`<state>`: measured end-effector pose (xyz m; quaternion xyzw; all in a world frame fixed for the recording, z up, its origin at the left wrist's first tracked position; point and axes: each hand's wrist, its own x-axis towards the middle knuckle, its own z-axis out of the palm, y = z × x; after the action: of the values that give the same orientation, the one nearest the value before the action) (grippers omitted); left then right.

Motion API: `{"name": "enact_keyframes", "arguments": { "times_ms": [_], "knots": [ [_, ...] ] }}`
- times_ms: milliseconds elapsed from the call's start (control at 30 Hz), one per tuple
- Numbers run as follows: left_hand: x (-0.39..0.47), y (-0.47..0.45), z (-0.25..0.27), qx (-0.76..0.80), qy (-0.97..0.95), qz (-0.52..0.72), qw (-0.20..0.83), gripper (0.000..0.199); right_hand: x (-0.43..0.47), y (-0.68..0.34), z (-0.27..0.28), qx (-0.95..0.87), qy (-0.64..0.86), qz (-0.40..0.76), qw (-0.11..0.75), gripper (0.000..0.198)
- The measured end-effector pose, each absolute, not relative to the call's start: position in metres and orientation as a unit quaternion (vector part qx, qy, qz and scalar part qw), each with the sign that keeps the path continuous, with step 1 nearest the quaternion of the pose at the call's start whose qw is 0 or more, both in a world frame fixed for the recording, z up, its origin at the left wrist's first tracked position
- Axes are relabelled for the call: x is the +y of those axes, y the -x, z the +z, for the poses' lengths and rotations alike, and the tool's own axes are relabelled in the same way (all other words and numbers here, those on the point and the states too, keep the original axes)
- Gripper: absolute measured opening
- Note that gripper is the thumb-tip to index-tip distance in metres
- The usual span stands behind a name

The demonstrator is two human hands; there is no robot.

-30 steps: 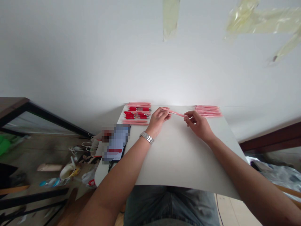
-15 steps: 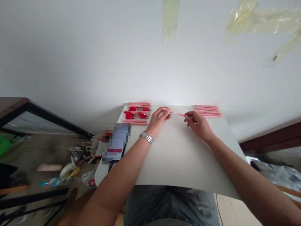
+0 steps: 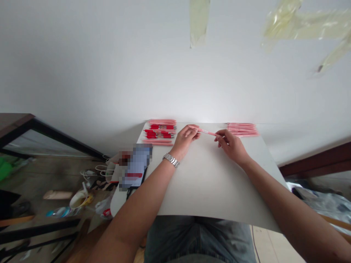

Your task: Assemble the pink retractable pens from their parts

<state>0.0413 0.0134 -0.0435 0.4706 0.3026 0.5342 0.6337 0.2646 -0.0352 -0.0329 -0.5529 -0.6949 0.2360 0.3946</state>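
**Pink pen barrel held between two hands above the board**

Pen barrel (image 3: pixel 206 132), slim and pale pink, spans the gap between the two hands over the far part of the white board (image 3: pixel 208 182). Its long axis runs roughly from ten o'clock to four o'clock, tilted only a little off level. The left hand (image 3: pixel 185 138) is closed around the ten o'clock end, with the barrel's tip poking out just past its knuckles. The right hand (image 3: pixel 230 145) pinches narrowly at the four o'clock end, where a thin pale piece, too small to make out, shows at its fingertips. Both hands touch the barrel, so neither is nearer; the free middle stretch lies between them.

The barrel looks plain and matte, one even pink, with a small lighter mark near its middle.

At eleven o'clock from the left hand lies a cluster of red pen parts (image 3: pixel 160 132) mixed with pink ones. At one o'clock from the right hand rests a neat row of pink barrels (image 3: pixel 242 129). A phone (image 3: pixel 135 166) sits at the board's left edge, and a metal watch (image 3: pixel 171 160) is on the left wrist.
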Motion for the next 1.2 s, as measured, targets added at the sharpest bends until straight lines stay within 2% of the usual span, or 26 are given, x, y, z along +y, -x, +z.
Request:
{"name": "enact_keyframes", "arguments": {
  "times_ms": [333, 633, 800, 1200],
  "knots": [
    [0.013, -0.041, -0.045, 0.312, -0.496, 0.522, 0.620, 0.032, -0.032, -0.266, -0.037, -0.658, 0.531, 0.258, 0.468, 0.034],
    [0.011, -0.038, -0.042, 0.334, -0.648, 0.504, 0.463, 0.021, -0.032, -0.268, -0.037, -0.630, 0.510, 0.285, 0.511, 0.032],
    [0.006, -0.037, -0.039, 0.345, -0.740, 0.452, 0.359, 0.014, -0.032, -0.268, -0.033, -0.615, 0.505, 0.282, 0.536, 0.030],
    [-0.005, -0.041, -0.037, 0.293, -0.766, 0.346, 0.455, 0.018, -0.031, -0.269, -0.029, -0.593, 0.516, 0.293, 0.544, 0.032]
  ]
}}
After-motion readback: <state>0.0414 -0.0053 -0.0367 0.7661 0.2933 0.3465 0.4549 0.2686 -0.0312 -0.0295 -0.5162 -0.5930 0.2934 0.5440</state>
